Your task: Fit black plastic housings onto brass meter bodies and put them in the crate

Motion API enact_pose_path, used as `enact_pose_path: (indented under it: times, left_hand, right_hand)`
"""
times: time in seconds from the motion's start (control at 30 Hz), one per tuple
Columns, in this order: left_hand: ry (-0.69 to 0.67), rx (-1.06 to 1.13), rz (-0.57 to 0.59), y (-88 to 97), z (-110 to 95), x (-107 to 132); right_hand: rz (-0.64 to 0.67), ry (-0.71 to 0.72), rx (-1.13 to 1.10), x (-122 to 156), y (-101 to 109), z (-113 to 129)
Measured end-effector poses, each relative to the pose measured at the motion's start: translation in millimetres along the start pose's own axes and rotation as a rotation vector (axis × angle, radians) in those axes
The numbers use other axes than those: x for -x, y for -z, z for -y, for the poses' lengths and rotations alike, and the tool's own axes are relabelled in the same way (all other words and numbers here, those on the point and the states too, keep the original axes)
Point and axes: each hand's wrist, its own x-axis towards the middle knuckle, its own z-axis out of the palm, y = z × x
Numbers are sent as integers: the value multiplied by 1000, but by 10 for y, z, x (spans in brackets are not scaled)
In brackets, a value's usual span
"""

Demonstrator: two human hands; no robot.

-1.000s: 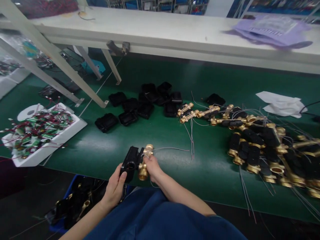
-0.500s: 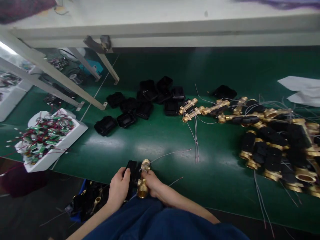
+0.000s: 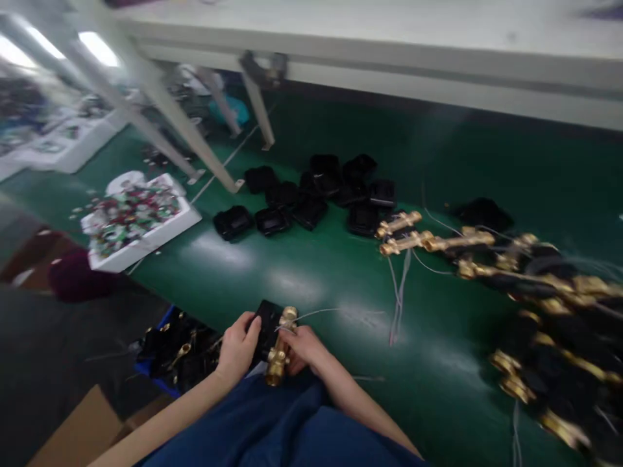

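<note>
At the front edge of the green bench, my left hand is closed around a black plastic housing. Against the housing's right side stands a brass pipe fitting, with thin grey wires trailing from it to the right. My right hand grips this fitting from its right side, its fingers partly hidden behind the brass. The two parts touch or lie very close; whether they are joined I cannot tell.
Black housings lie scattered mid-bench. Brass fittings with wires stretch right towards a blurred heap. A white foam box holds small wired parts at left. Below the edge sits a blue crate. A white shelf overhangs the bench.
The view has swung left, so the bench items appear shifted right, and a cardboard box shows at lower left. Both hands still hold the housing and brass fitting, with the housing slightly tilted.
</note>
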Motion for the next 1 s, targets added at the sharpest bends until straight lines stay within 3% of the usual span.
enact_pose_path:
  times: [0.03, 0.1, 0.17, 0.2, 0.27, 0.4, 0.5, 0.6, 0.73, 0.83, 0.9, 1.0]
  left_hand:
    - [2, 24, 11, 14, 53, 55]
    - [11, 50, 22, 38, 136, 150]
    - [20, 85, -3, 88, 222, 208]
    - [27, 106, -28, 131, 280, 237]
    - [45, 168, -104, 253, 438, 339]
    - [84, 367, -291, 522, 950, 720]
    - [156, 461, -462, 581, 1488, 988]
    - [237, 497, -618, 493, 2061, 1082]
    - [390, 498, -675, 408, 2795, 932]
    - [498, 512, -649, 449, 3313, 860]
    - [610, 570, -615, 443, 3636, 978]
    - [830, 670, -531, 239, 4031, 1463]
  right_hand:
    - [-152, 37, 323, 58, 49, 32]
    - [-469, 306, 754, 110, 131, 108]
    - [-525, 631, 1003, 52, 146, 195]
    - [-474, 727, 1083, -1, 119, 240]
    - [-259, 738, 1178, -83, 5, 345]
    - [256, 445, 992, 38, -441, 761]
    - [504, 229, 760, 244, -1067, 1181]
    - [604, 126, 685, 277, -1915, 1370]
    - [617, 45, 700, -44, -3058, 1099]
    - [544, 0, 741, -403, -3718, 783]
    - [488, -19, 731, -636, -4053, 658]
    - [422, 0, 736, -965, -4488, 643]
